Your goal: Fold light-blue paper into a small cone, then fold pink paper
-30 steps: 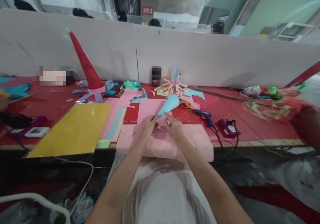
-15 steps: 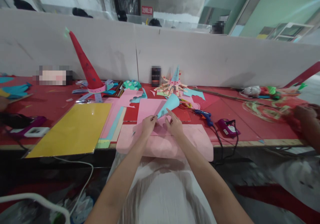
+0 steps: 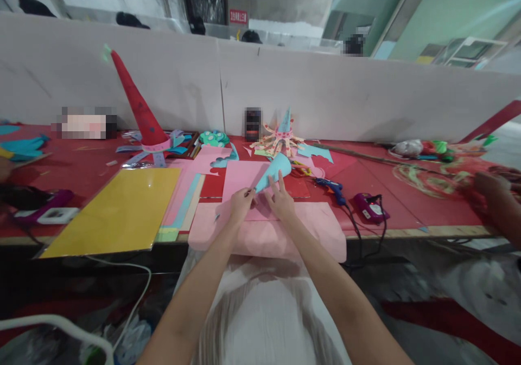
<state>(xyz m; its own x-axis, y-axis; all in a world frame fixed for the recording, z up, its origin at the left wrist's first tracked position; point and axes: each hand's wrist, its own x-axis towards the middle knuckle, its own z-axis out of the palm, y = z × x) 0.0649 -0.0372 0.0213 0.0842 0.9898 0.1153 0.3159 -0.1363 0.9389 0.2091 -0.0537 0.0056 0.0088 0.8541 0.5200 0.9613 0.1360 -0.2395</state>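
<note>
Head view shows a light-blue cone [image 3: 278,166] flaring from the narrow end the left hand [image 3: 241,204] pinches, right hand [image 3: 281,203] spread.

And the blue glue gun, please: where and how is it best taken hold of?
Probably by the handle, with the right hand coming from the near right side. The glue gun lies on its side; its front end points left, while its handle slants toward the near right. The cable trails from that end, so better keep it outside the grip.
</note>
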